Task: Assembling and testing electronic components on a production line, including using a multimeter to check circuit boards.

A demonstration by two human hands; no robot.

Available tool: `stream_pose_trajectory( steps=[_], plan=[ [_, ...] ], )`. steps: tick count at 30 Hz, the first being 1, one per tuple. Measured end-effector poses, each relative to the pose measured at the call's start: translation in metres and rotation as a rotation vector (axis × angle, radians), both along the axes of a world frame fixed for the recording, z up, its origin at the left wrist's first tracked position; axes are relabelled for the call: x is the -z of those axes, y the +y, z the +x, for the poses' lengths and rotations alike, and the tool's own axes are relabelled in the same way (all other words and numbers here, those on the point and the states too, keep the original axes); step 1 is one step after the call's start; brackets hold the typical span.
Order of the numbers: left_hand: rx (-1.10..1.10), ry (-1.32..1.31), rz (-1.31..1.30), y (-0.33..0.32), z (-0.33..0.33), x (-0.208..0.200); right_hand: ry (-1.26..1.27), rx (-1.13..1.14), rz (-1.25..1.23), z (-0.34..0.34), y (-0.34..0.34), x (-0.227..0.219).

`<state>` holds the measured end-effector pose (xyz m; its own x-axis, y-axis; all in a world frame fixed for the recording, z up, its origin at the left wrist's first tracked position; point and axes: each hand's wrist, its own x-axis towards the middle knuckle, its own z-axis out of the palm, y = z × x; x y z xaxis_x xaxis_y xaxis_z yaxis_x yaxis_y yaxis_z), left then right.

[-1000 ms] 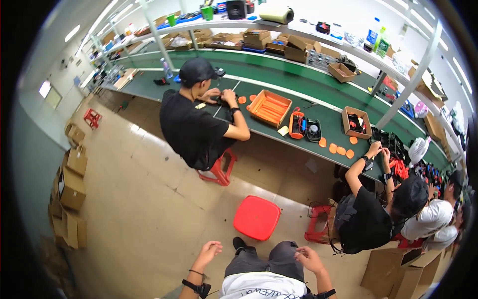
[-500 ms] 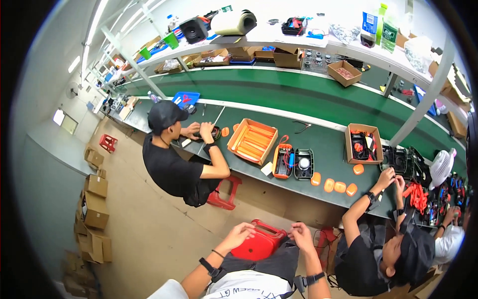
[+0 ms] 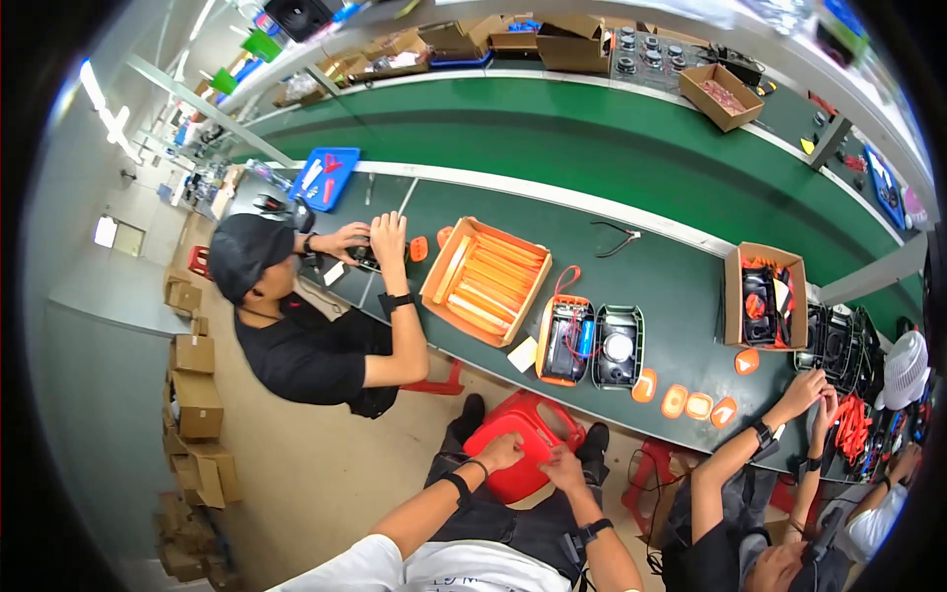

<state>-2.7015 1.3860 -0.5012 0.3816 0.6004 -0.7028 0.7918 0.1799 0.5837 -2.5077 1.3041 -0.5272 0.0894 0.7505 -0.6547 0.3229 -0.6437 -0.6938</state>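
Red plastic stool (image 3: 520, 481) stands on the floor (image 3: 326, 464) off the table's (image 3: 671, 296) near edge, beneath both hands — left hand (image 3: 503, 451) loosely curled, right hand (image 3: 563, 468) narrow, neither visibly holding anything; contact is unclear. Catching a shoe (image 3: 596, 440) might tip it; bumping that edge could jolt the orange case (image 3: 566, 343) and black case (image 3: 619, 350).

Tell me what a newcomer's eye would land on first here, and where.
Likely first, the red plastic stool, low in the centre, partly behind the person's left hand and right hand. Next comes the cardboard box of orange parts on the dark green workbench. Just right of that box lies an open orange housing with a blue cylinder inside.
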Motion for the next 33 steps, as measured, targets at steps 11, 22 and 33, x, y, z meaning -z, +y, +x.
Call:
stream_pose_trajectory(
  steps=[11,22,33],
  plan=[
    [0.309,0.339,0.239,0.042,-0.064,0.185,-0.379,-0.107,-0.054,-0.062,-0.002,0.079],
    [0.615,0.07,-0.109,0.115,-0.042,0.16,0.034,-0.306,0.034,-0.046,0.044,0.194],
    [0.77,-0.117,-0.071,0.148,-0.014,0.12,-0.071,-0.669,0.471,0.013,0.139,0.016]
  ],
)
